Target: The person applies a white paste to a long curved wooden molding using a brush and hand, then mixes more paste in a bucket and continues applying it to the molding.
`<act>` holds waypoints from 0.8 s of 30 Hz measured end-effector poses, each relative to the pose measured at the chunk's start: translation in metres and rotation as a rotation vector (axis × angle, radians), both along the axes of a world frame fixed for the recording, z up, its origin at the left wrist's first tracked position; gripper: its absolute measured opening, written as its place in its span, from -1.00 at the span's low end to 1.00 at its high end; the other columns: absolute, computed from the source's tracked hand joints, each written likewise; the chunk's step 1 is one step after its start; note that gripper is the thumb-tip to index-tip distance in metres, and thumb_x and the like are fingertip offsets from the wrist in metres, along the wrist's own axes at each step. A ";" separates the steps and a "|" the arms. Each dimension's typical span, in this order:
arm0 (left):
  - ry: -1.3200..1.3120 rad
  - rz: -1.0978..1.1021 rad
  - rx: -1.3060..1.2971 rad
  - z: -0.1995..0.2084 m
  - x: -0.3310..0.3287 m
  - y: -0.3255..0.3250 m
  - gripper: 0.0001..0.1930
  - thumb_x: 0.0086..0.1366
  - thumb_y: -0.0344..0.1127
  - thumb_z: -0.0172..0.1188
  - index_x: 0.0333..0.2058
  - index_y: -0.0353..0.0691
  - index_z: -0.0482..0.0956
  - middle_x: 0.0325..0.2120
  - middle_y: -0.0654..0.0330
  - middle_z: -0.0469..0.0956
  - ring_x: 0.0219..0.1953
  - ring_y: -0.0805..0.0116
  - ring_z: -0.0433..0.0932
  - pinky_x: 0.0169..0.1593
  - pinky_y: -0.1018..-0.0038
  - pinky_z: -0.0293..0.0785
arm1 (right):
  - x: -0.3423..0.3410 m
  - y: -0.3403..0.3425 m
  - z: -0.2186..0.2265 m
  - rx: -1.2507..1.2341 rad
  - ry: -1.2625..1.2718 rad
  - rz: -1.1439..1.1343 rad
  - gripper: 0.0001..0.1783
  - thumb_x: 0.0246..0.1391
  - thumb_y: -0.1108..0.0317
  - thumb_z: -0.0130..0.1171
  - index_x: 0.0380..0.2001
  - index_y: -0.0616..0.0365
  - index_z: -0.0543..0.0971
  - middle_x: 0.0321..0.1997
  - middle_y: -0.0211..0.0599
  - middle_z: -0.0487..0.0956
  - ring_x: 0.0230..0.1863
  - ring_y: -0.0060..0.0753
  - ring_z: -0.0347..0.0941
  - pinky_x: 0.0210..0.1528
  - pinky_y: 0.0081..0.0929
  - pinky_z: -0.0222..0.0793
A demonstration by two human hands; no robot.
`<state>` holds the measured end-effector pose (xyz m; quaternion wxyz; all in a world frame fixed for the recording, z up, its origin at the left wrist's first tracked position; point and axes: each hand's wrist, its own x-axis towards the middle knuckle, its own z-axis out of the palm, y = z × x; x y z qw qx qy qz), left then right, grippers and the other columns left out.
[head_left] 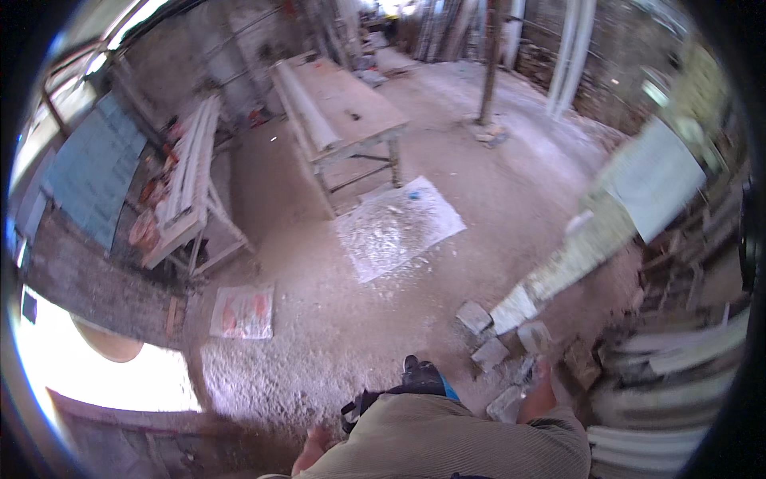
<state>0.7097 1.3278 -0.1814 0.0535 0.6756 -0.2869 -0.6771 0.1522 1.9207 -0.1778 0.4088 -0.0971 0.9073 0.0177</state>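
Note:
My left hand point(313, 444) hangs low beside my body at the lower edge, left of the brownish ribbed shirt I wear. Its fingers are small and blurred, and no held thing shows. On the other side, my right hand point(542, 386) hangs down past the sleeve, over several pale stone blocks point(491, 354) on the floor. Motion smears its fingers, so its grip does not show. A dark shoe point(420, 369) of mine stands on the dusty floor.
A long work table point(359, 104) and a narrow bench point(185, 188) stand ahead. A debris-strewn white sheet point(399, 229) and a printed bag point(242, 312) lie on the floor. White mouldings point(646, 451) are stacked at the right. A post point(490, 64) rises farther off.

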 end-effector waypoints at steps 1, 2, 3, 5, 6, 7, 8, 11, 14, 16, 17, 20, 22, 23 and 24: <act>-0.008 -0.017 -0.059 -0.001 -0.031 -0.034 -0.73 0.21 -0.02 0.19 -0.37 -0.10 0.55 -0.55 0.19 0.53 -0.60 0.29 0.48 -0.57 0.30 0.39 | -0.041 -0.034 0.001 -0.034 0.040 0.095 -0.73 0.02 0.26 0.02 -0.41 0.18 0.65 -0.16 0.05 0.62 -0.07 -0.08 0.55 -0.02 0.03 0.37; -0.044 -0.002 -0.133 0.004 -0.044 -0.063 -0.73 0.21 -0.02 0.19 -0.37 -0.10 0.55 -0.55 0.19 0.53 -0.61 0.28 0.48 -0.57 0.29 0.39 | -0.085 -0.087 -0.009 -0.074 0.073 0.247 -0.72 0.03 0.26 0.02 -0.41 0.19 0.65 -0.16 0.05 0.62 -0.07 -0.07 0.55 -0.01 0.04 0.37; -0.065 -0.012 -0.207 0.006 -0.067 -0.093 -0.73 0.21 -0.01 0.19 -0.38 -0.10 0.55 -0.55 0.19 0.52 -0.61 0.28 0.48 -0.57 0.29 0.39 | -0.123 -0.131 -0.016 -0.114 0.129 0.360 -0.72 0.03 0.26 0.02 -0.40 0.19 0.65 -0.16 0.06 0.62 -0.07 -0.07 0.55 -0.01 0.04 0.37; -0.097 -0.080 -0.302 0.009 -0.124 -0.139 -0.77 0.25 -0.12 0.15 -0.22 -0.10 0.54 -0.42 0.18 0.59 -0.49 0.29 0.54 -0.49 0.31 0.46 | -0.197 -0.217 -0.023 -0.168 0.327 0.452 -0.72 0.03 0.26 0.01 -0.40 0.19 0.65 -0.15 0.07 0.62 -0.06 -0.07 0.55 -0.01 0.04 0.37; 0.012 -0.041 -0.296 0.014 -0.147 -0.155 -0.76 0.26 -0.15 0.15 -0.16 -0.11 0.51 -0.36 0.19 0.59 -0.44 0.33 0.56 -0.45 0.39 0.47 | -0.229 -0.266 -0.023 -0.208 0.456 0.421 -0.72 0.03 0.26 0.01 -0.40 0.20 0.65 -0.15 0.07 0.62 -0.06 -0.07 0.55 -0.01 0.05 0.37; 0.117 -0.040 -0.299 0.023 -0.181 -0.175 -0.73 0.27 -0.19 0.16 -0.11 -0.13 0.48 -0.30 0.19 0.59 -0.39 0.38 0.57 -0.42 0.46 0.47 | -0.252 -0.290 -0.032 -0.252 0.625 0.217 -0.75 0.02 0.25 0.05 -0.44 0.15 0.64 -0.21 0.00 0.62 -0.10 -0.09 0.55 -0.05 0.00 0.39; 0.096 -0.106 -0.291 0.024 -0.206 -0.185 -0.72 0.26 -0.18 0.16 -0.10 -0.14 0.48 -0.30 0.19 0.59 -0.38 0.37 0.57 -0.40 0.44 0.48 | -0.278 -0.322 -0.033 -0.335 0.807 0.016 -0.78 0.01 0.23 0.08 -0.48 0.11 0.63 -0.27 -0.07 0.62 -0.13 -0.11 0.55 -0.08 -0.04 0.40; -0.012 -0.187 -0.239 0.032 -0.232 -0.241 -0.69 0.24 -0.17 0.18 -0.09 -0.14 0.49 -0.28 0.20 0.59 -0.36 0.32 0.58 -0.32 0.36 0.50 | -0.320 -0.426 -0.047 -0.168 0.901 -0.040 -0.78 0.03 0.20 0.11 -0.52 0.08 0.60 -0.34 -0.16 0.61 -0.20 -0.06 0.54 -0.14 -0.09 0.42; 0.144 -0.097 0.006 -0.060 -0.317 -0.287 -0.71 0.27 -0.17 0.12 -0.05 -0.08 0.48 -0.23 0.17 0.58 -0.29 0.21 0.58 -0.26 0.25 0.53 | -0.443 -0.374 -0.039 0.396 0.984 0.155 -0.74 0.13 0.24 0.06 -0.52 0.06 0.66 -0.34 -0.21 0.62 -0.31 -0.26 0.60 -0.37 -0.09 0.47; 0.279 0.006 0.019 -0.051 -0.290 -0.314 -0.65 0.32 -0.09 0.05 0.02 -0.06 0.44 -0.16 0.14 0.56 -0.23 0.10 0.58 -0.21 0.17 0.55 | -0.401 -0.402 -0.068 -0.472 1.275 -0.114 -0.77 0.14 0.20 0.03 -0.48 0.00 0.59 -0.45 -0.23 0.58 -0.35 -0.18 0.54 -0.31 -0.12 0.43; 0.076 0.064 0.109 -0.040 -0.277 -0.351 -0.62 0.33 -0.04 0.05 0.04 -0.04 0.43 -0.11 0.14 0.55 -0.23 0.11 0.56 -0.20 0.15 0.56 | -0.369 -0.436 -0.082 -0.424 1.139 -0.175 -0.77 0.14 0.19 0.03 -0.48 -0.01 0.60 -0.46 -0.24 0.59 -0.36 -0.19 0.54 -0.30 -0.12 0.43; 0.179 0.070 0.121 -0.034 -0.312 -0.432 -0.66 0.31 -0.05 0.09 0.00 -0.01 0.44 -0.15 0.16 0.54 -0.32 0.20 0.52 -0.29 0.20 0.54 | -0.343 -0.457 -0.050 0.054 0.821 -0.266 -0.75 0.14 0.15 0.04 -0.47 -0.02 0.63 -0.50 -0.28 0.59 -0.38 -0.21 0.55 -0.29 -0.11 0.43; 0.250 -0.009 0.111 -0.048 -0.372 -0.516 -0.76 0.27 -0.11 0.13 -0.16 -0.05 0.47 -0.33 0.21 0.52 -0.44 0.30 0.49 -0.41 0.32 0.48 | -0.347 -0.478 -0.031 0.238 0.691 -0.265 -0.74 0.13 0.13 0.04 -0.47 -0.03 0.64 -0.52 -0.30 0.60 -0.40 -0.23 0.55 -0.28 -0.10 0.44; 0.200 -0.125 0.051 -0.041 -0.406 -0.547 -0.81 0.24 -0.14 0.15 -0.25 -0.06 0.48 -0.42 0.25 0.50 -0.50 0.35 0.47 -0.47 0.39 0.43 | -0.349 -0.486 -0.027 0.308 0.640 -0.254 -0.73 0.13 0.12 0.05 -0.46 -0.04 0.65 -0.53 -0.31 0.60 -0.41 -0.24 0.55 -0.28 -0.10 0.44; 0.039 -0.139 -0.061 -0.047 -0.423 -0.586 -0.87 0.21 -0.18 0.15 -0.37 -0.05 0.45 -0.53 0.30 0.43 -0.57 0.41 0.43 -0.54 0.47 0.36 | -0.356 -0.509 -0.031 0.339 0.591 -0.201 -0.73 0.13 0.11 0.05 -0.46 -0.05 0.66 -0.55 -0.33 0.60 -0.41 -0.25 0.55 -0.28 -0.10 0.44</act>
